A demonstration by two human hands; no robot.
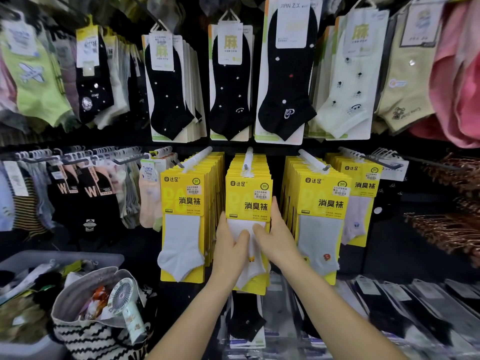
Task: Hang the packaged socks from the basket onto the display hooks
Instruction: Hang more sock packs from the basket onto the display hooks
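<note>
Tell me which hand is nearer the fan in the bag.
Left. The left hand grips the middle pack, up and right of the fan; the right hand is farther right on that pack.

Seen through one wide camera worn on the head. Facing forward and a little down, straight at rows of hanging socks (168, 87). Close up: middle yellow sock pack (248, 201) within easy reach of left hand (231, 245) and right hand (275, 235), grey basket (65, 256) low at left.

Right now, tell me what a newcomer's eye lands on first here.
The left hand and right hand grip the front yellow card pack of white socks on the middle hook. Above hang black dotted ankle socks on pale cards. Lower left, a striped fabric bag holds a small white fan.
</note>
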